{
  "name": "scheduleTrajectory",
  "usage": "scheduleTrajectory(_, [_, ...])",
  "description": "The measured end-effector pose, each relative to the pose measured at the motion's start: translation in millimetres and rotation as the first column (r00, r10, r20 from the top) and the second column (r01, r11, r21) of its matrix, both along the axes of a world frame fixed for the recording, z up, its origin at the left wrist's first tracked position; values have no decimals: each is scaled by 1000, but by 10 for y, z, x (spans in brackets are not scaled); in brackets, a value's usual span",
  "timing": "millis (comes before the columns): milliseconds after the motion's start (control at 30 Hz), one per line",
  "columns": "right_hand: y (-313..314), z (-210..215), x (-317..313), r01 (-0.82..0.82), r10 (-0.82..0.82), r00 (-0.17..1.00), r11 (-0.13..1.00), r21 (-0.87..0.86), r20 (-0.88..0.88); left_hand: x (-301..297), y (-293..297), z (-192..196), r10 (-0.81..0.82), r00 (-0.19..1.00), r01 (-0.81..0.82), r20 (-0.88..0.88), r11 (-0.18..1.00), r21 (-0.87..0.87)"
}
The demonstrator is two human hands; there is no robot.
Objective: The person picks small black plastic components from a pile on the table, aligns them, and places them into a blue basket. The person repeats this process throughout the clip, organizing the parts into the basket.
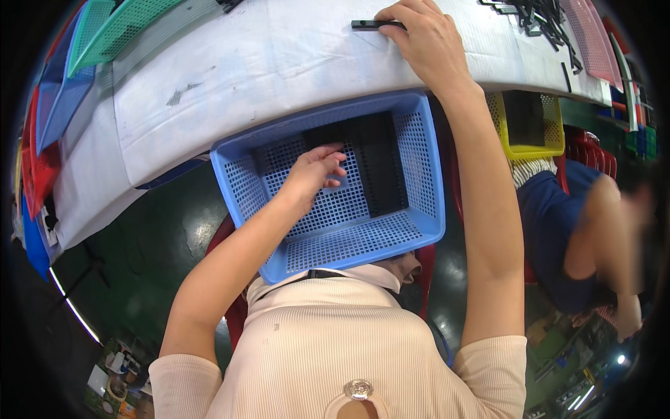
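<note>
A blue perforated basket (349, 261) rests on my lap, tilted toward me. Black flat strips lie in rows (380, 167) along its right side and far end. My left hand (317, 174) hovers inside the basket, fingers loosely bent and apart, with nothing visible in them. On the white-covered table (279, 63), my right hand (426, 42) pinches a slim black plastic strip (366, 26) between thumb and fingers. The strip's left end sticks out past the fingertips; the rest is hidden under the hand.
A pile of black strips (541, 21) lies on the table at the far right, next to a pink basket (592, 42). Green (122, 35) and blue baskets (63, 105) stand at the far left. A person sits at right beside a yellow basket (534, 150).
</note>
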State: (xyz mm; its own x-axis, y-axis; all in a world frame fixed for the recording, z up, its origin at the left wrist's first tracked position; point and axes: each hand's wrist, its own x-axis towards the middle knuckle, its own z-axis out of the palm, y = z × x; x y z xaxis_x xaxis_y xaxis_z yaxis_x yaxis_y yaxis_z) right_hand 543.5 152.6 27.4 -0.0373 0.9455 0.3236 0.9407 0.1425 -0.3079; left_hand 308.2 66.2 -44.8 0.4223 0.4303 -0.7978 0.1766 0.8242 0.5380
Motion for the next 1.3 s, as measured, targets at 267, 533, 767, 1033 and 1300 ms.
scheduleTrajectory(267, [-591,330,-341,-140,155,985,975,175,-73,-286,-57,132,60,995,-53,-85,996,73])
scheduleTrajectory(533, [-1202,-482,-1046,-336,347,937,927,-167,43,-459,-18,281,232,944,-181,-233,959,219])
scheduleTrajectory(767, [-1173,-787,-1190,-323,367,912,918,-232,184,-513,-85,217,243,943,-199,-226,959,199])
scheduleTrajectory(1033, [-1303,-567,-952,-131,152,982,976,-174,113,-394,-185,328,175,957,-158,-232,983,94])
scheduleTrajectory(1300, [-1702,-437,-894,-39,36,999,965,-260,-15,-229,-259,260,212,968,-197,-137,974,115])
